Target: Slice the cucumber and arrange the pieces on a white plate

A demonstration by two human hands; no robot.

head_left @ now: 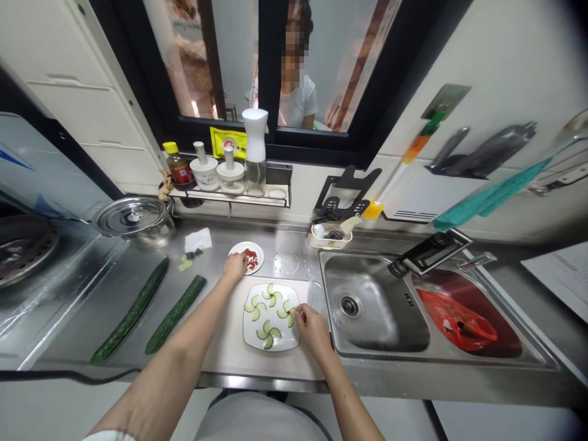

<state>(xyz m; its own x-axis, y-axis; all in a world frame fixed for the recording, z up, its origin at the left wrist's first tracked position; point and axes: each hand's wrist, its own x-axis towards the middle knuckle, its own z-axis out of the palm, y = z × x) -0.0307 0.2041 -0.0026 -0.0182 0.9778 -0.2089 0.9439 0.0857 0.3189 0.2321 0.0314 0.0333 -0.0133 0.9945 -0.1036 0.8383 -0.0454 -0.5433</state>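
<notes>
A square white plate (253,342) with a dark rim carries several pinwheels of cucumber slices (267,335), some with red bits at the centre. My right hand (313,327) is over the plate's right edge, fingers pinched together at the right-hand pinwheel (287,313). What the fingertips hold, if anything, is hidden. My left hand (235,266) reaches onto a small white dish (258,250) of small red dried berries (251,260). Its fingers are bunched at the berries, the tips hidden from view. The square plate rests on a pale cutting board (225,355).
Two whole cucumbers (133,312) lie left, near cucumber scraps (186,263) and white paper (198,239). A lidded steel pot (138,220) stands behind them. To the right is a double sink (381,306) with a red plastic bag (459,321). Another person (298,101) appears in the window.
</notes>
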